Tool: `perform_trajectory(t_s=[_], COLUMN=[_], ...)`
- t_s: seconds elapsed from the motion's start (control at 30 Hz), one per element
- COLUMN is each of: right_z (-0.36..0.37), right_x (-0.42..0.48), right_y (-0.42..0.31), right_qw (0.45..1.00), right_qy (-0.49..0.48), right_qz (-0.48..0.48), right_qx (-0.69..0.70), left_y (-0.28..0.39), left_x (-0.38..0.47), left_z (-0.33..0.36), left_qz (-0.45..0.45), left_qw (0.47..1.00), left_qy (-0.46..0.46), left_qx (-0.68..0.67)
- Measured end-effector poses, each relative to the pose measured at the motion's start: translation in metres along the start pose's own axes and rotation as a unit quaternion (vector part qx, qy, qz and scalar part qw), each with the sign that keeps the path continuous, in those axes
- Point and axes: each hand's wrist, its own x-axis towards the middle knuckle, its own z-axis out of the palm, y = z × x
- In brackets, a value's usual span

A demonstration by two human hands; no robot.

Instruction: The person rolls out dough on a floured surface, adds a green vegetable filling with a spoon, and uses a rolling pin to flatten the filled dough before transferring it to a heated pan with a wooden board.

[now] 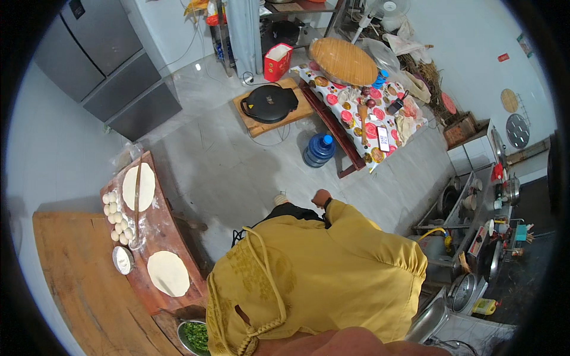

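My right hand (321,199), with a dark band at the wrist, hangs beside my dark trousers over the tiled floor; its fingers look curled, and nothing shows in it. My left hand is out of view. To the left, a floured wooden board (167,231) bears a flat dough round (168,273) and, farther up, another dough round (129,187) with a thin rolling pin (137,200) lying across it. Several dough balls (116,217) cluster along the board's left edge, near a bowl of flour (123,260). A bowl of chopped greens (195,336) sits by my sleeve.
A black electric griddle (270,103) rests on a low wooden stand (258,127). Beside it are a blue water jug (319,150) and a table with a patterned cloth (356,129). A grey refrigerator (129,98) stands upper left; metal kitchen shelving (463,200) lines the right.
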Motion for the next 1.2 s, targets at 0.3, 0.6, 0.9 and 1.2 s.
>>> perform_trajectory(t_s=[0.3,0.6,0.9,1.2], right_z=[-0.025,-0.067,-0.049,-0.020], right_x=[0.082,0.155,0.146,0.103], right_y=[0.006,-0.048,-0.140,-0.193], right_qw=[0.792,0.949,0.882,0.857], right_qy=[0.107,-0.207,-0.290,-0.279], right_qz=[-0.515,-0.236,-0.360,-0.414], right_qx=[-0.309,-0.019,-0.087,-0.125], left_y=[-0.050,0.071,-0.026,-0.001], left_x=[-0.058,-0.176,-0.217,-0.223], left_z=[0.038,0.085,0.205,0.102], left_qz=[-0.127,-0.263,-0.096,-0.181], left_qw=[0.960,0.857,0.789,0.925], left_qy=[0.011,0.283,0.572,0.310], left_qx=[0.250,-0.341,0.203,0.120])
